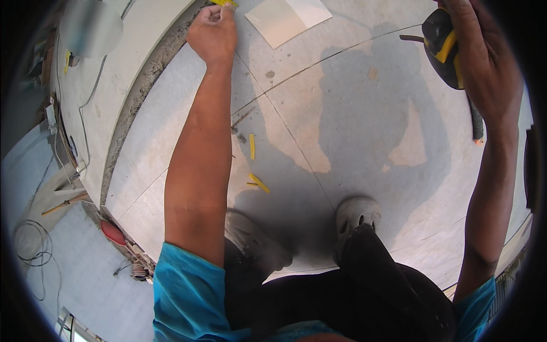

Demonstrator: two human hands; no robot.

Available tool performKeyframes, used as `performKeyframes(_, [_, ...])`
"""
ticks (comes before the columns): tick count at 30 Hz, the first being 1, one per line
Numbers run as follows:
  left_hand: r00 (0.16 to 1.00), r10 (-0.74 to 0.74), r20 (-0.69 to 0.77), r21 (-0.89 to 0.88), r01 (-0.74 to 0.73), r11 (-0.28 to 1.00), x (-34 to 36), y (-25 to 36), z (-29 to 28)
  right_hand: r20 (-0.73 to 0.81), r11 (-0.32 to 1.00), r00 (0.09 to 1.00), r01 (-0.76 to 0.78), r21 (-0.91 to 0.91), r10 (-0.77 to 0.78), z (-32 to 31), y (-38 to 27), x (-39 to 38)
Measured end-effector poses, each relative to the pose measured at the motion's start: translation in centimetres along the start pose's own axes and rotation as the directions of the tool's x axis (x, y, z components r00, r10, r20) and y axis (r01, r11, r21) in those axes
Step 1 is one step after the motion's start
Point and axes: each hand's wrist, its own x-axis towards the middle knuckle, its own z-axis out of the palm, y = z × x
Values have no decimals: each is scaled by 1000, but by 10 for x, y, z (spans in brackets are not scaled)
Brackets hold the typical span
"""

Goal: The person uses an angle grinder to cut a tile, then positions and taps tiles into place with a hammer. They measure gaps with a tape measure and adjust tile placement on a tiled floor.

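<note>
At the top edge, my left hand (213, 35) is closed, its fingertips pinching a yellow strip (226, 2) that the frame cuts off. Whether this strip joins anything beyond the edge cannot be seen. My right hand (484, 68), at the upper right, grips a black and yellow tape measure (444, 50); a short dark strap sticks out from its left side. Part of the case is hidden behind the fingers. A flat pale tile piece (288, 21) lies on the floor to the right of my left hand.
Yellow strips (252, 146) lie on the tiled floor (296, 125) ahead of my shoes (357, 214). A dark rod (476, 122) shows beside my right wrist. Along the left runs a raised pale ledge (137, 51) with a rough edge; beyond it are coiled cable (33, 242) and a red object (113, 232).
</note>
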Motion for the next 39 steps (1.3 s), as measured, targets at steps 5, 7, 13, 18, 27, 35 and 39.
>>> performKeyframes(5, [1000, -9, 14, -3, 9, 1000, 1, 12, -7, 132, 994, 989, -74, 81, 63, -15, -19, 13])
performKeyframes(7, [998, -14, 61, -24, 15, 1000, 4, 19, -12, -59, 991, 990, -130, 31, 131, 4, -35, 3])
performKeyframes(13, [902, 196, 386, -244, -105, 964, 2, 5, -85, 101, 947, 984, -172, 271, 149, -39, -56, 5])
performKeyframes(18, [702, 141, 698, -47, -153, 987, -4, -2, -275, 369, 928, 906, -301, 221, 207, -118, -64, -12])
performKeyframes(27, [334, -104, 937, 316, -682, 660, -9, 132, -547, 622, 930, 751, -355, 95, 222, -378, -110, -134])
performKeyframes(35, [69, 424, 903, -175, -842, 510, -6, 405, -495, 959, 812, 235, -583, 8, 159, -633, -147, -249])
performKeyframes(39, [-52, 603, 796, -431, -747, 506, -33, 579, -429, 924, 784, 315, -620, 27, 217, -705, -136, -232])
